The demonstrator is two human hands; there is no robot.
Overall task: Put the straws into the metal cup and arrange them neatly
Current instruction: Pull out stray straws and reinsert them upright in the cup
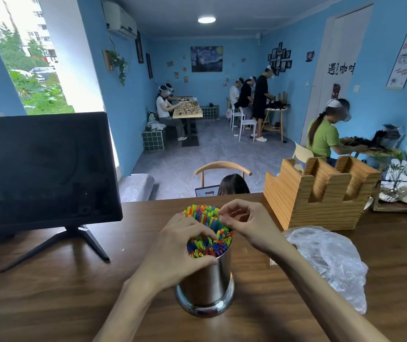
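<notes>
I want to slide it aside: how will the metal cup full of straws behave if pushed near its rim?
The metal cup is tall and narrow, so a push near its rim would probably tip it. Its shiny wall looks slippery. The straws stand well above the rim, so some could spill if it tilts. The left hand at its rim should steady it.

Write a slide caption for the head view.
Both hands, left hand and right hand, tidy colourful straws in the metal cup on a wooden table.
</notes>
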